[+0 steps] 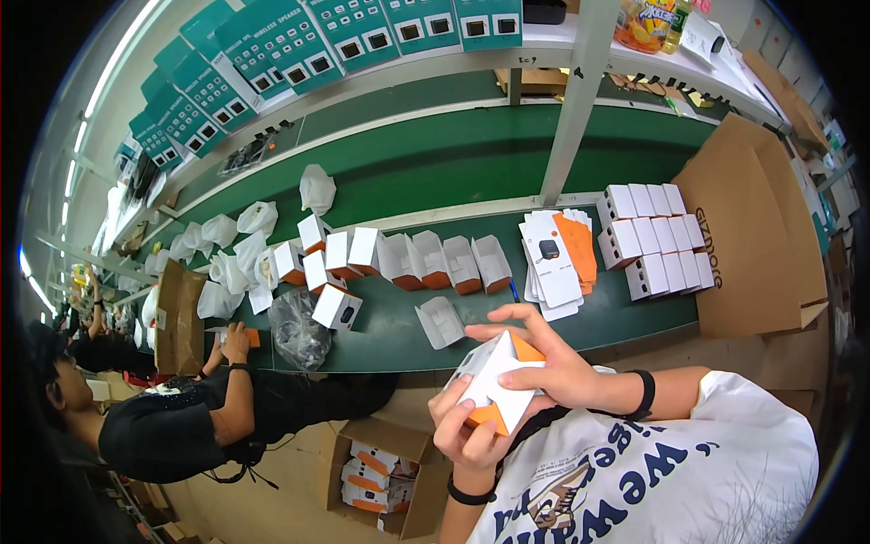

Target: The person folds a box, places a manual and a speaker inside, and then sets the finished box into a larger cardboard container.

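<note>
In front of my chest, over the near edge of the green bench, I hold a small white and orange carton. My left hand wraps its fingers round the lower left side. My right hand grips the upper right, thumb pressed on a white face and fingers reaching over the far side. A flap or folded panel appears on the face toward me; my fingers hide part of it. Just beyond lies an open white carton. Behind it stands a row of open white and orange cartons.
Printed white and orange cards lie right of the row, beside stacked white boxes and a large brown carton. At left, a co-worker handles something near bagged items. Below, a floor box holds cartons. Teal boxes line the shelf.
</note>
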Demonstrator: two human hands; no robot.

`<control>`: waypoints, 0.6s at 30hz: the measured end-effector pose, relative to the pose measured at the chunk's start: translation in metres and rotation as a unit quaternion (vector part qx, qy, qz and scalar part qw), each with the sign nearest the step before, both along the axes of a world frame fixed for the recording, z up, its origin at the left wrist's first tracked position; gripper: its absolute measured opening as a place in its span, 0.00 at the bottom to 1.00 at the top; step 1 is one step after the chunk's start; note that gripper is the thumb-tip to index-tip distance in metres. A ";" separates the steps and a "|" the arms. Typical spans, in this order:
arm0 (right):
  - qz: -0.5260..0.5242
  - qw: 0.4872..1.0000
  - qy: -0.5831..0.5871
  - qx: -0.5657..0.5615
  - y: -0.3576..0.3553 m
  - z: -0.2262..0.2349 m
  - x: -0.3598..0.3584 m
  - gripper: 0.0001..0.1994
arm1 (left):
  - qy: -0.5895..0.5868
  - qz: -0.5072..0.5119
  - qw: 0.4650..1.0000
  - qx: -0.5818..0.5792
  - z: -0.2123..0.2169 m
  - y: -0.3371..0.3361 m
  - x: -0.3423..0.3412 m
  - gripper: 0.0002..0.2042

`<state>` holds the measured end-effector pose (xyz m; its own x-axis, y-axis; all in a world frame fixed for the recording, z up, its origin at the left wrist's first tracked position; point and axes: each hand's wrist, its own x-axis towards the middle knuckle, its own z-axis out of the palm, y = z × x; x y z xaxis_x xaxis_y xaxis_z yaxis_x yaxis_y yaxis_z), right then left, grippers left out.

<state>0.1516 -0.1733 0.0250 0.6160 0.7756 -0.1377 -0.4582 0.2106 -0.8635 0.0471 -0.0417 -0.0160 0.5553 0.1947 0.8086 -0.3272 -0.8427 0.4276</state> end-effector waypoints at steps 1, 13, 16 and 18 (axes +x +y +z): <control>-0.002 1.000 0.003 0.000 0.001 -0.001 -0.001 0.32 | 0.003 -0.002 1.000 0.000 -0.003 0.002 -0.001 0.40; 0.165 0.937 -0.291 -0.102 -0.018 -0.029 0.039 0.42 | 0.002 0.105 0.939 -0.329 -0.022 0.021 0.008 0.24; 0.216 0.963 -0.161 -0.011 -0.047 -0.056 0.059 0.52 | -0.003 0.064 0.721 -0.690 -0.019 0.028 0.029 0.24; 0.186 0.968 -0.169 -0.009 -0.053 -0.064 0.053 0.58 | -0.019 -0.027 0.604 -0.796 -0.035 0.038 0.047 0.29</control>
<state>0.2042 -0.2264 -0.0388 0.3077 0.9514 0.0072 -0.1904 0.0690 -0.9793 0.0940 -0.0038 -0.0506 0.5831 0.7245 -0.3676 -0.3708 0.6400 0.6730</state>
